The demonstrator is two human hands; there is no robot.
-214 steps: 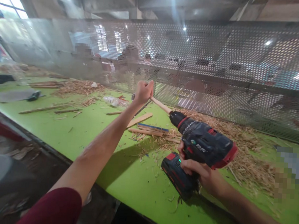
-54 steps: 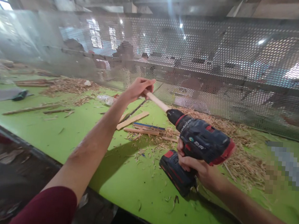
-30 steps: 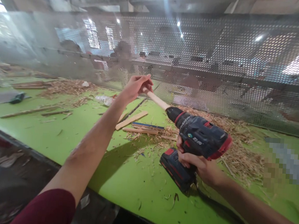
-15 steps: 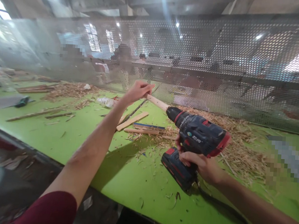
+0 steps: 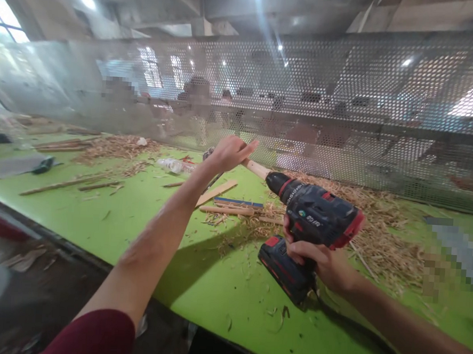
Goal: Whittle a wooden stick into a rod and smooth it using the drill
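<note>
My right hand (image 5: 315, 259) is closed round the handle of a cordless drill (image 5: 318, 214), dark blue and black with red trim. From the drill's chuck a pale wooden stick (image 5: 258, 170) points away to the upper left. My left hand (image 5: 232, 152) is wrapped over the stick's far part, thumb sticking out, and hides that end. A small greyish thing (image 5: 208, 153) shows just left of that hand; I cannot tell what it is. Below the stick, wooden strips (image 5: 226, 210) and a flat light slat (image 5: 217, 193) lie on the green table (image 5: 137, 235).
Wood shavings (image 5: 388, 245) are heaped on the right, with another pile (image 5: 122, 148) at the back left. A perforated metal screen (image 5: 344, 114) runs along the far edge. A clear plastic bottle (image 5: 175, 166) lies behind my left forearm. The drill's black cable (image 5: 356, 323) trails right.
My left hand has moved right along the stick, closer to the chuck, and the greyish thing now shows beside it. The drill remains in my right hand, almost unmoved.
</note>
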